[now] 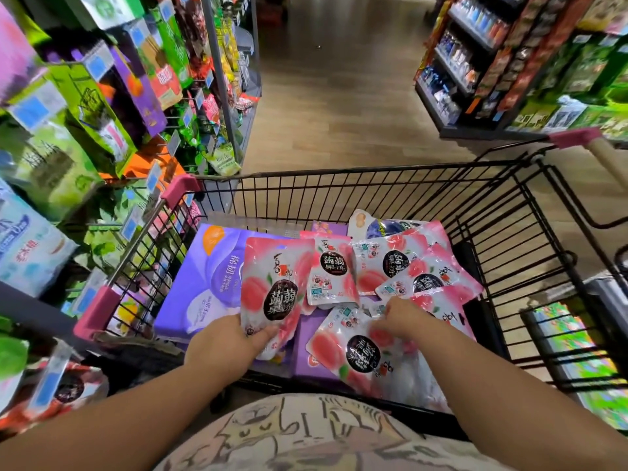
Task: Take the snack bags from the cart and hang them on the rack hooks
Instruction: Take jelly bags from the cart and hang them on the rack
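A black wire cart [373, 185] with pink corner guards stands in front of me. Several pink-and-white peach jelly snack bags [401, 263] lie piled in it on purple packs. My left hand [224, 345] grips one upright snack bag [275, 287] by its bottom edge, above the cart's left half. My right hand [404, 316] reaches into the pile, fingers curled down on the top edge of another bag [353, 355] lying flat near me. The rack hooks [142, 107] with hanging bags fill the left side.
Large purple packs [204, 277] line the cart floor under the bags. A shelf unit of goods [475, 62] stands across the aisle at the right. The wooden floor [339, 96] stretches ahead. The cart's pink and beige handle [591, 144] is at upper right.
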Motion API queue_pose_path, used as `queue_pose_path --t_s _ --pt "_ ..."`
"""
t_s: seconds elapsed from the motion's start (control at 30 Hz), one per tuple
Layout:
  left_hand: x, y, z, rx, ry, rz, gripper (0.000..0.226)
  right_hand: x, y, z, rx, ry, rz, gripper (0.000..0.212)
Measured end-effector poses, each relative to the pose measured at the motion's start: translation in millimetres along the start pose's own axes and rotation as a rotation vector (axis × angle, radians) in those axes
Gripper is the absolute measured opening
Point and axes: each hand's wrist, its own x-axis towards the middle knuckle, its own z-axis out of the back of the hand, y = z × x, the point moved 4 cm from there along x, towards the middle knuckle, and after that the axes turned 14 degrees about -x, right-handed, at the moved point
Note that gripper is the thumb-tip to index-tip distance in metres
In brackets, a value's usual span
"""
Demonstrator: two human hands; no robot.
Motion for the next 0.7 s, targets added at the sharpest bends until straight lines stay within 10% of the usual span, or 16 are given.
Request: queue_pose_path --t_s 0.3,0.7 --pt "0.7 0.3 -2.3 0.020 -0.009 -0.026 0.054 16.9 -21.2 -15.9 -0.593 0.278 -0.042 0.057" --pt "-1.5 -3.1 -0.8 0.022 0.001 -0.027 0.053 15.9 -33.9 -12.2 -0.448 0.177 0.014 0.017"
